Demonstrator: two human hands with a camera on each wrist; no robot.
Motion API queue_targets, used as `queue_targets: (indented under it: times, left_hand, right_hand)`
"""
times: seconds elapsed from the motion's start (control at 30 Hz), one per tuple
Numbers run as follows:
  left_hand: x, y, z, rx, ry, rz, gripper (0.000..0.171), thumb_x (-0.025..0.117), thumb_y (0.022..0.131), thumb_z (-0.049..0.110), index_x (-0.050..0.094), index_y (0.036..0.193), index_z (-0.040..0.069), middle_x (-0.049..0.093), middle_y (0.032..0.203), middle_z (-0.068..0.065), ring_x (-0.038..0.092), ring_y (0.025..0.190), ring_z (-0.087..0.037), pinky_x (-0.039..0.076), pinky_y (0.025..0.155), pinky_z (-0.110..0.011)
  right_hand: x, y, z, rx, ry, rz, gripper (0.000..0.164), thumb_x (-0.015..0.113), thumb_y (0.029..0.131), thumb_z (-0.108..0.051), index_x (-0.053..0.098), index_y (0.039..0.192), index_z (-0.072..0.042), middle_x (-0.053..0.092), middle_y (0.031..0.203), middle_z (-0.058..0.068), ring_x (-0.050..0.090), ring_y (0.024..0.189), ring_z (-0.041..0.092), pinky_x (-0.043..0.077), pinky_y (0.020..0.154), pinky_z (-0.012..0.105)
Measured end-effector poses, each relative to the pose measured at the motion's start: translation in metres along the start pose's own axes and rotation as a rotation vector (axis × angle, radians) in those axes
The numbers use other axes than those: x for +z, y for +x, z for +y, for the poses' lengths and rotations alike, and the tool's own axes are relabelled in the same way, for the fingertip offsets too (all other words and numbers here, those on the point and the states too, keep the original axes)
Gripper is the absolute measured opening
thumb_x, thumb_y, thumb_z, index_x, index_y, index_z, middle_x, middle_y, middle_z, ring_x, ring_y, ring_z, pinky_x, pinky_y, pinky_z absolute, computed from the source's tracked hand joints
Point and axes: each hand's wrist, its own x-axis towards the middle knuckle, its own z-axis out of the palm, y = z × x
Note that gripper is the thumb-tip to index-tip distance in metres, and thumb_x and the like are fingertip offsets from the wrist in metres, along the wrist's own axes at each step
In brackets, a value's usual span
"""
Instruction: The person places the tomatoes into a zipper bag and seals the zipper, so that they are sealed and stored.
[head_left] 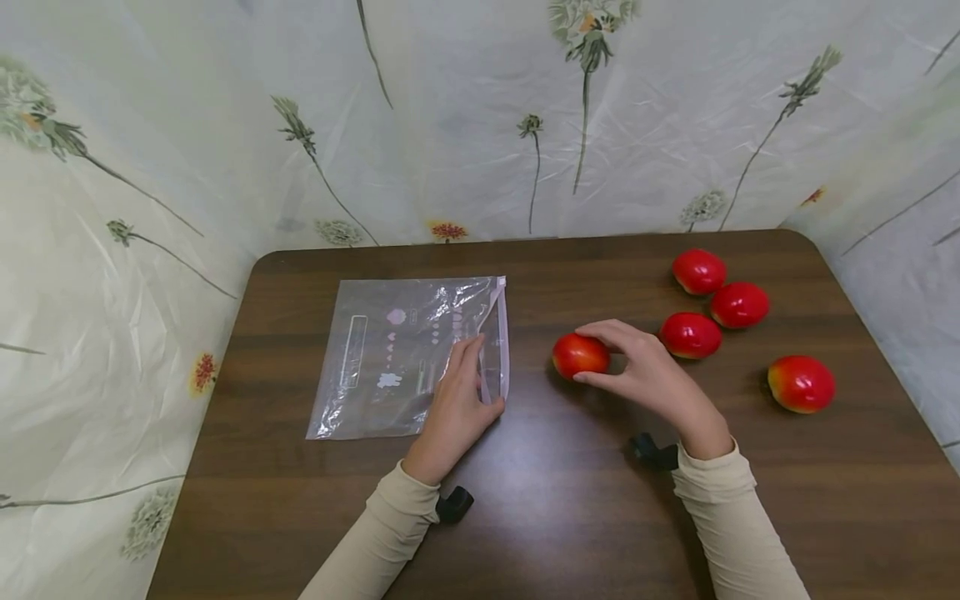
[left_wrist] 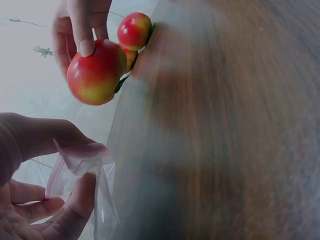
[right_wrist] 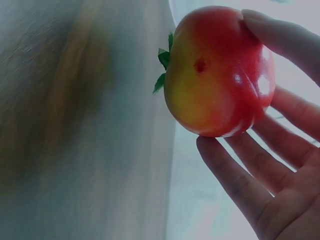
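A clear zip bag with a pink zip edge and small printed pictures lies flat at the left of the table. My left hand holds its mouth at the right-hand edge, and in the left wrist view the pink rim stands parted around the fingers. To the right of the bag, my right hand grips a glossy red tomato between thumb and fingers. Close up, this tomato shows a yellow patch, a dark spot and green leaves. It appears to be just above the table.
Behind and right of my right hand lie more red tomatoes: one in front, two farther back, and a yellow-tinged tomato at the right. The brown wooden table ends at the back against a flower-print sheet.
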Motion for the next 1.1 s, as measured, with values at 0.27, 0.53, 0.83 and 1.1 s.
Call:
queue_targets:
  times: [0.27,0.53,0.83,1.1]
  left_hand:
    - [0.002,0.0,-0.001,0.013,0.017,-0.003,0.093,0.088,0.071,0.004,0.043,0.153,0.002,0.051,0.145,-0.008,0.062,0.088,-0.017,0.052,0.074,-0.031]
    - [0.002,-0.001,0.001,0.021,0.035,-0.001,0.091,0.087,0.073,0.004,0.043,0.152,0.001,0.051,0.144,-0.01,0.06,0.086,-0.019,0.054,0.074,-0.031]
    - [0.0,-0.001,0.003,0.003,0.026,-0.023,0.091,0.088,0.075,0.006,0.042,0.153,0.002,0.049,0.146,-0.01,0.061,0.089,-0.019,0.057,0.075,-0.029]
    - [0.0,0.0,0.004,0.016,0.019,-0.033,0.09,0.086,0.075,0.006,0.042,0.154,0.005,0.048,0.149,-0.008,0.062,0.089,-0.02,0.056,0.075,-0.028]
  right_hand:
    - [0.007,0.015,-0.005,-0.013,0.034,-0.004,0.059,0.09,0.079,-0.021,0.065,0.133,-0.013,0.068,0.131,0.009,0.067,0.115,0.029,0.059,0.095,0.051]
    - [0.019,0.034,-0.013,-0.03,0.1,-0.027,0.059,0.089,0.08,-0.022,0.065,0.133,-0.013,0.067,0.132,0.008,0.066,0.117,0.029,0.058,0.097,0.05]
    - [0.033,0.054,-0.02,-0.009,0.146,-0.058,0.06,0.088,0.081,-0.022,0.065,0.136,-0.014,0.066,0.136,0.01,0.065,0.121,0.03,0.058,0.099,0.051]
    - [0.041,0.066,-0.024,-0.011,0.176,-0.058,0.059,0.088,0.082,-0.023,0.065,0.135,-0.014,0.066,0.135,0.009,0.065,0.12,0.03,0.057,0.1,0.051]
